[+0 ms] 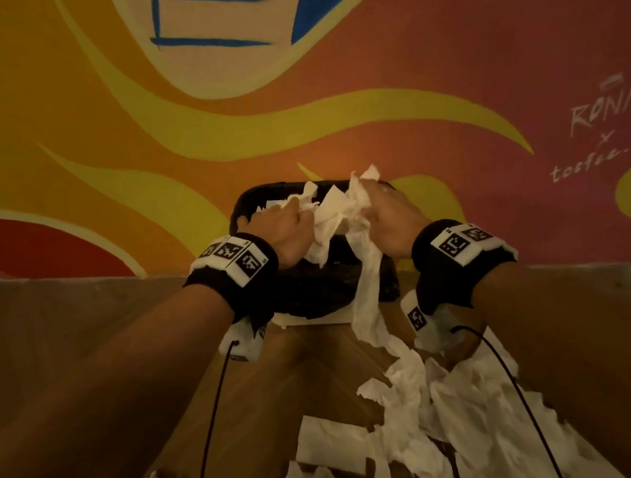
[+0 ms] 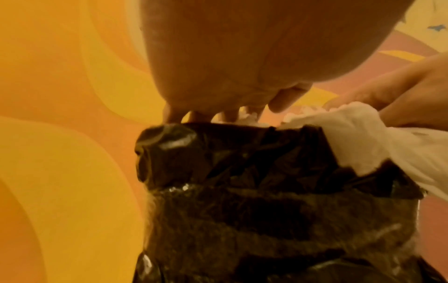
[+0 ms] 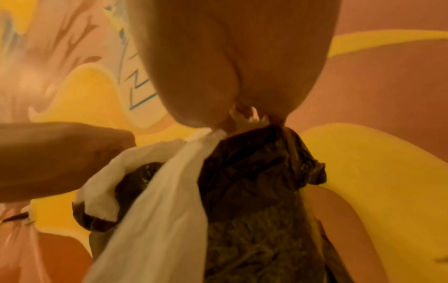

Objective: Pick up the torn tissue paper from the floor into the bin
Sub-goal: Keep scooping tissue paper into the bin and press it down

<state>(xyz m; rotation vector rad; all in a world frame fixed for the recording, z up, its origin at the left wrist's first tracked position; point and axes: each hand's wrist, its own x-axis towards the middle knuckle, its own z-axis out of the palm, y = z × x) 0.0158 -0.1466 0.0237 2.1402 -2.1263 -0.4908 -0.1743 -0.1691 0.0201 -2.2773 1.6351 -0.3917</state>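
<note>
White, soft and crumpled: torn tissue paper bunched between both hands above the mouth of the bin, ragged edges sticking up, thin enough to fold into limp creases. One long twisted strip trailing from the bunch down over the front of the bin to the floor. More torn pieces scattered on the floor nearer the camera, flat sheets mixed with shredded scraps, heaped thickest on the right.

Left hand clenched round the left part of the bunch; in the left wrist view its fingers curled down right at the bin's rim, with white tissue showing between them. Right hand grasping the right part, fingers apparently pinched on the top of the strip, though the right wrist view is blurred at that spot.

Bin lined with a black plastic bag, glossy and wrinkled, folded over the rim and catching small highlights. Black wristbands with square black-and-white markers on both wrists, thin black cables hanging from them. Brown wooden floor, smooth and matte. Behind the bin, a painted wall in orange, yellow and red swirls, with white handwritten lettering at the right.
</note>
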